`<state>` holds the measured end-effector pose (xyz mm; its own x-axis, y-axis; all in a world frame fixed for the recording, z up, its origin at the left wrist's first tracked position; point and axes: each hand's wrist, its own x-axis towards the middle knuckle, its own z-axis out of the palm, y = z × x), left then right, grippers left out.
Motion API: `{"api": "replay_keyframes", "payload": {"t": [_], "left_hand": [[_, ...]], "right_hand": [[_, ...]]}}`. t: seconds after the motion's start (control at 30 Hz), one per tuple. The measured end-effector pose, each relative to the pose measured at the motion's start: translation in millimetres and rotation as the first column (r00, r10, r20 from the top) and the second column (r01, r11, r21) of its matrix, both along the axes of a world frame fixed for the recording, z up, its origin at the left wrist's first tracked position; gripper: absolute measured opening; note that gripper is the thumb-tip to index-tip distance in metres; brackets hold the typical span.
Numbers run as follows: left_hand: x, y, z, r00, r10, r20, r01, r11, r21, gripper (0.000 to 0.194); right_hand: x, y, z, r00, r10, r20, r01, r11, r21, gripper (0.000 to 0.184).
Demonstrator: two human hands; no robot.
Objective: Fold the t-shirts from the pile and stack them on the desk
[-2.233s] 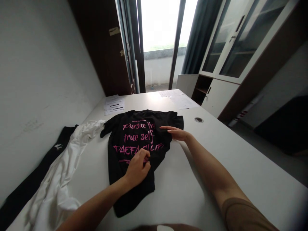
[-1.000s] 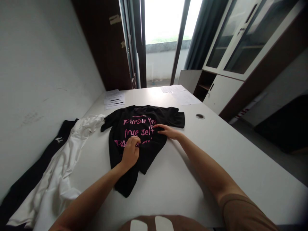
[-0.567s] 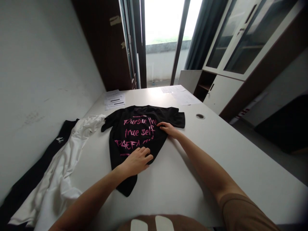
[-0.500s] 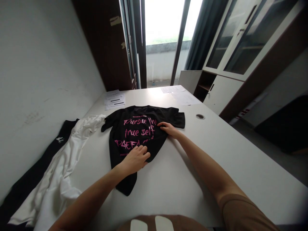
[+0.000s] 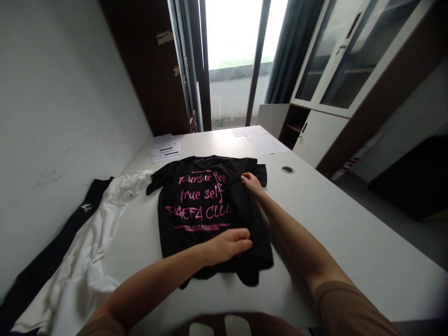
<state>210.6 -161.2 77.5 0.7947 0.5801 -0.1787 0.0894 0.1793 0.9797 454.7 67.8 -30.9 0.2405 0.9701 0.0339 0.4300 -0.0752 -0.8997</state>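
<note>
A black T-shirt [image 5: 201,214] with pink lettering lies front up on the white table [image 5: 304,233], with its neck toward the window. My left hand [image 5: 229,245] is over the lower right part of the shirt, its fingers curled closed on the fabric. At the shirt's right side, just below the sleeve, my right hand [image 5: 252,183] pinches the cloth between thumb and fingers. A fold of fabric runs down between the two hands, and the right part of the hem is raised and uneven.
Along the wall at left lie a crumpled white garment [image 5: 87,256] and a black garment [image 5: 70,228] with a small white mark. Papers [image 5: 166,148] rest at the far left, more sheets [image 5: 264,142] at the far right. A round cable hole [image 5: 287,170] is in the tabletop.
The folded-over lower right part of the shirt has swung out to the right, uncovering the lower lettering. My left hand moved right with it; my right hand shifted slightly right and up.
</note>
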Motion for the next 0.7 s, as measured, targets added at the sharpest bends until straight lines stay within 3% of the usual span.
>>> {"api": "replay_keyframes", "payload": {"t": [0.07, 0.13, 0.2, 0.27, 0.37, 0.5, 0.7], "left_hand": [[14.8, -12.3, -11.7, 0.986, -0.169, -0.003, 0.168, 0.981, -0.100, 0.035], [17.1, -18.7, -16.9, 0.970, -0.240, -0.038, 0.240, 0.971, -0.015, 0.021], [7.2, -18.1, -15.3, 0.973, -0.189, -0.134, 0.217, 0.946, 0.240, 0.015], [-11.0, -13.7, -10.6, 0.964, -0.087, -0.250, 0.204, 0.847, 0.491, 0.015], [-44.8, -9.3, -5.8, 0.912, 0.005, -0.410, 0.289, 0.702, 0.651, 0.013], [-90.3, -15.7, -3.6, 0.817, 0.092, -0.569, 0.410, 0.602, 0.686, 0.013], [-141.3, -31.7, 10.9, 0.709, 0.055, -0.703, 0.569, 0.545, 0.616, 0.024]], "right_hand": [[9.1, -0.6, 3.4, 0.990, -0.025, 0.140, 0.031, 0.999, -0.043, 0.035], [16.9, -2.8, 5.4, 0.953, -0.029, 0.302, 0.049, 0.997, -0.057, 0.044], [22.9, -5.3, 4.4, 0.882, -0.065, 0.468, 0.078, 0.997, -0.010, 0.050], [27.3, -6.4, 0.5, 0.808, -0.106, 0.580, 0.114, 0.993, 0.022, 0.055], [32.2, -3.1, -6.2, 0.763, -0.118, 0.635, 0.151, 0.989, 0.002, 0.062], [36.5, 6.5, -9.6, 0.749, -0.102, 0.654, 0.142, 0.990, -0.007, 0.063], [37.3, 13.6, -6.4, 0.676, -0.048, 0.735, 0.088, 0.996, -0.015, 0.049]]}}
